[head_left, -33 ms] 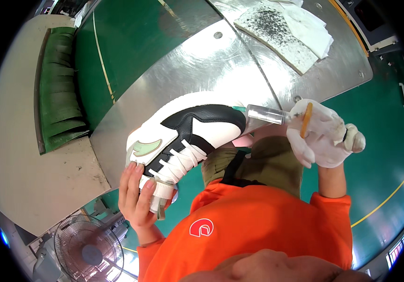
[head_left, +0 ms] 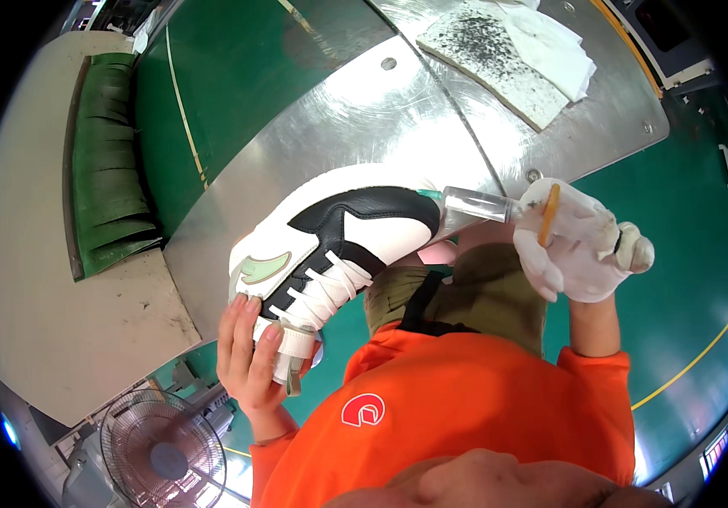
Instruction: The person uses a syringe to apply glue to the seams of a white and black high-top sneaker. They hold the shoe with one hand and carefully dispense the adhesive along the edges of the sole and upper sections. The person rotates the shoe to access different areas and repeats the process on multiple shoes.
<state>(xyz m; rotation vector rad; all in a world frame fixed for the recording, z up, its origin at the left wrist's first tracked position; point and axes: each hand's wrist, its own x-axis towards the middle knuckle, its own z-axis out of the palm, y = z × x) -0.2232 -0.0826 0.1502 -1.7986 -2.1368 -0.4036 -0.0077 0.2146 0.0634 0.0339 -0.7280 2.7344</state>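
A curved metal counter (head_left: 364,118) is sweeping across the upper half of the view, and the shoe is being held just below its near edge. Beyond the counter from the shoe, a green belt surface (head_left: 237,68) is running away toward the top, and to the left of that a dark green ribbed mat (head_left: 105,161) is lying on a pale beige floor area (head_left: 33,279). Far up and to the right of the shoe, a flat rectangular pad speckled with black (head_left: 491,59) is resting on the counter, with a crumpled white cloth (head_left: 554,46) lying against its right side. Below and left of the shoe, a round wire-guarded fan (head_left: 160,457) is standing on the floor. The person's orange shirt (head_left: 448,415), bearing a small white round emblem, is filling the lower middle, directly beneath the shoe. The white, black and pale green sneaker (head_left: 338,245) is being held tilted in the air over the person's lap, toe toward the lower left. The left hand (head_left: 249,356), bare, is wrapping its grip around the toe end of the sneaker from below. The right hand (head_left: 580,241), in a white glove, is closing its grip on a clear tube-shaped applicator (head_left: 478,205) whose tip is touching the heel of the sneaker, with a thin orange stick (head_left: 548,213) also pinched between its fingers.
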